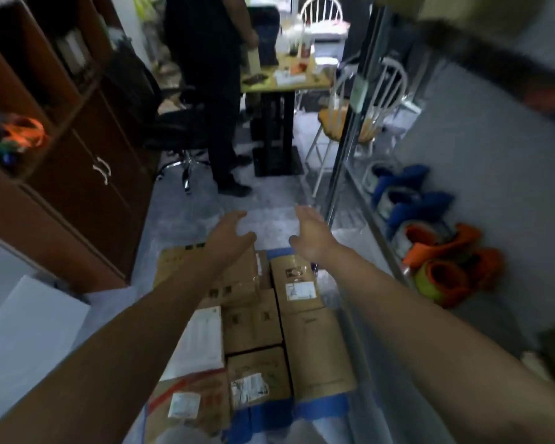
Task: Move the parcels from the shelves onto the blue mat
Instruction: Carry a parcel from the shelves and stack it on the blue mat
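Cardboard parcels [253,331] lie packed on the blue mat [321,408]. Left hand [229,233] and right hand [311,235] hover over the far end, each grip wide, fingers relaxed, holding nothing.

Brown cabinet [77,193] is parked at 9 o'clock, black office chair [180,126] and wooden table [289,81] are set around 12, grey wall [494,155] is found at 3, and the floor [266,193] is done in grey.

Tan cardboard parcels [314,347] with white labels [300,290], 1 parcel striped red, blue mat [321,408], red-brown cabinet [87,200], mottled grey floor [269,216], white chair [321,8], blue bundles [407,193], orange bundles [442,248], and a person [212,75] in black clothing.
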Motion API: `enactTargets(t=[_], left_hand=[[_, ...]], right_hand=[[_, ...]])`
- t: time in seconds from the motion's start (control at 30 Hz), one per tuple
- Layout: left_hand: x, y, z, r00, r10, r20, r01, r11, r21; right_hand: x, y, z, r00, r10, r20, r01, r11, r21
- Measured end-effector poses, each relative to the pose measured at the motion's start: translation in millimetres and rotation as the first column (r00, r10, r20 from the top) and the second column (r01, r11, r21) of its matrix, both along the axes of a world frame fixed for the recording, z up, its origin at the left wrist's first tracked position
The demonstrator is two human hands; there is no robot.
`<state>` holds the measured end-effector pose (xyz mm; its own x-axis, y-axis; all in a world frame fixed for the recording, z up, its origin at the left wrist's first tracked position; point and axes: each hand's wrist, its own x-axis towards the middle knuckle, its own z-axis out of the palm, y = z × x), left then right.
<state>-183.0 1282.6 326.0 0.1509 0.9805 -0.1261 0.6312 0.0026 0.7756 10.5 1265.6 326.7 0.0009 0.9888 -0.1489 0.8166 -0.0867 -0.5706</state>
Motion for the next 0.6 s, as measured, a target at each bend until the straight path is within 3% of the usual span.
enactTargets(t=[0.3, 0.5, 0.6], left_hand=[[-53, -27, 74, 0.960, -0.260, -0.101, 0.274, 0.946, 0.174], [-97, -31, 96, 0.873, -0.410, -0.264, 0.466, 0.862, 0.202], [-90, -47, 96, 0.769, -0.540, -0.342, 0.620, 0.759, 0.199]], right_hand=[[-70, -27, 71, 0.992, -0.111, 0.064, 0.096, 0.977, 0.192], [-114, -85, 81, 0.952, -0.306, 0.018, 0.291, 0.921, 0.260], [-118, -130, 78, 0.898, -0.441, 0.008, 0.425, 0.870, 0.249]])
